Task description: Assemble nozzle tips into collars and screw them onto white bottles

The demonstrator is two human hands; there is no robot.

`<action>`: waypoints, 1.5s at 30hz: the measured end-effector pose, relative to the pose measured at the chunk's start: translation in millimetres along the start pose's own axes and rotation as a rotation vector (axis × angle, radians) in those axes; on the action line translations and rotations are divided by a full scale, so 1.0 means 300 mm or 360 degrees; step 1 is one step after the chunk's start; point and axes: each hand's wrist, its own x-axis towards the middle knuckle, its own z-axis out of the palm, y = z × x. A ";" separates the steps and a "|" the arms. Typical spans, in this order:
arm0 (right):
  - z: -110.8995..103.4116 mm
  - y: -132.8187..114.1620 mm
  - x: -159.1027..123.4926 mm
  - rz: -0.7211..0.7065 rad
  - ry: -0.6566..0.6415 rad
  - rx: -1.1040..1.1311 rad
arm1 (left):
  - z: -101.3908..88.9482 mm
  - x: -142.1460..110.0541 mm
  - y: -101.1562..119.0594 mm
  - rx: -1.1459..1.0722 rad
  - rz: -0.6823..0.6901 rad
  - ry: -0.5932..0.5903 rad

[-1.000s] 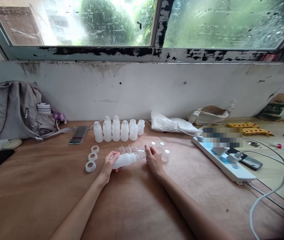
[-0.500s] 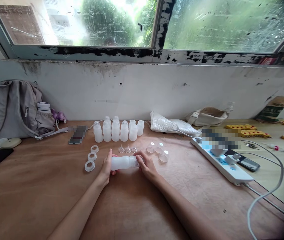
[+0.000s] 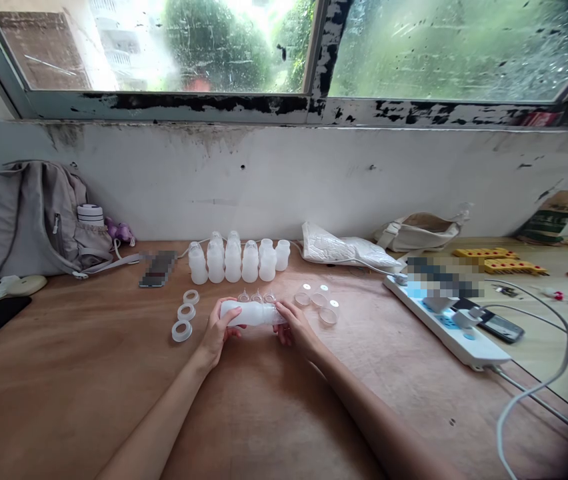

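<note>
A white plastic bottle (image 3: 251, 313) lies sideways between both hands, just above the wooden table (image 3: 89, 373). My left hand (image 3: 217, 333) grips its base end and my right hand (image 3: 293, 327) is closed around its neck end, hiding the cap. Three white rings (image 3: 185, 313) lie left of my left hand. Small clear nipples (image 3: 257, 296) stand just behind the bottle. Clear round caps (image 3: 320, 302) lie to the right of my right hand. Several upright white bottles (image 3: 237, 260) stand in a group farther back.
A grey backpack (image 3: 29, 220) leans on the wall at far left, a phone (image 3: 157, 269) beside it. A white bag (image 3: 344, 250) and a beige pouch (image 3: 417, 232) lie at the back. A power strip (image 3: 444, 323) with cables lies on the right, yellow parts (image 3: 501, 261) beyond.
The clear cap end seen a second ago is now covered by my right hand, which has closed onto the bottle's neck. The bottle has levelled out between both hands.
</note>
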 end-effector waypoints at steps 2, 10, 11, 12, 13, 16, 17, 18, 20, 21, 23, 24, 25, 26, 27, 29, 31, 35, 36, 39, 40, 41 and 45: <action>-0.005 -0.008 0.000 0.0047 -0.0047 0.0059 | -0.007 0.007 -0.004 -0.0032 -0.0032 0.0026; -0.003 0.003 0.018 0.0108 0.0136 -0.0061 | -0.010 0.010 0.001 -0.0036 -0.0054 0.0075; -0.005 0.005 0.018 0.0119 0.0165 -0.0099 | -0.006 0.006 0.005 -0.0025 -0.0034 0.0062; -0.007 0.006 0.017 0.0130 0.0187 -0.0137 | -0.002 0.002 0.009 -0.0008 -0.0013 0.0047; -0.010 0.007 0.016 0.0139 0.0203 -0.0172 | 0.001 -0.002 0.012 0.0016 0.0010 0.0030; -0.018 0.005 0.011 0.0150 0.0239 -0.0262 | 0.007 -0.010 0.019 0.0106 0.0080 -0.0025; -0.020 0.003 0.009 0.0148 0.0266 -0.0298 | 0.007 -0.011 0.020 0.0132 0.0107 -0.0049; -0.021 0.001 0.007 0.0128 0.0303 -0.0337 | 0.006 -0.012 0.020 0.0153 0.0133 -0.0077; -0.021 -0.006 0.001 0.0032 0.0372 -0.0389 | 0.005 -0.013 0.018 0.0183 0.0164 -0.0124; -0.020 -0.011 -0.001 -0.0034 0.0384 -0.0387 | 0.005 -0.014 0.017 0.0194 0.0162 -0.0135; -0.016 -0.020 -0.007 -0.0151 0.0347 -0.0363 | 0.006 -0.015 0.015 0.0211 0.0134 -0.0128; -0.015 -0.023 -0.009 -0.0185 0.0314 -0.0357 | 0.008 -0.015 0.014 0.0221 0.0119 -0.0113; -0.013 -0.026 -0.010 -0.0197 0.0286 -0.0358 | 0.010 -0.016 0.012 0.0233 0.0109 -0.0091; -0.012 -0.026 -0.011 -0.0194 0.0266 -0.0366 | 0.012 -0.016 0.011 0.0248 0.0108 -0.0068; -0.012 -0.025 -0.011 -0.0175 0.0258 -0.0372 | 0.015 -0.017 0.010 0.0268 0.0116 -0.0042; -0.010 -0.018 -0.010 -0.0081 0.0256 -0.0352 | 0.019 -0.019 0.008 0.0327 0.0160 -0.0006; -0.005 -0.009 -0.009 0.0051 0.0247 -0.0307 | 0.023 -0.023 0.008 0.0403 0.0230 -0.0003; 0.019 0.005 -0.012 0.0179 0.0290 -0.0223 | 0.033 -0.042 0.005 0.0534 0.0394 0.0046; 0.027 0.008 -0.013 0.0175 0.0324 -0.0199 | 0.036 -0.048 0.002 0.0555 0.0427 0.0074; 0.047 0.020 -0.018 0.0078 0.0455 -0.0173 | 0.044 -0.066 -0.009 0.0624 0.0497 0.0165; 0.053 0.024 -0.021 0.0019 0.0497 -0.0203 | 0.046 -0.071 -0.014 0.0662 0.0517 0.0205; 0.057 0.029 -0.024 -0.0043 0.0533 -0.0253 | 0.047 -0.075 -0.019 0.0706 0.0535 0.0248; 0.070 0.034 -0.045 -0.0173 0.0612 -0.0475 | 0.049 -0.088 -0.031 0.0893 0.0658 0.0394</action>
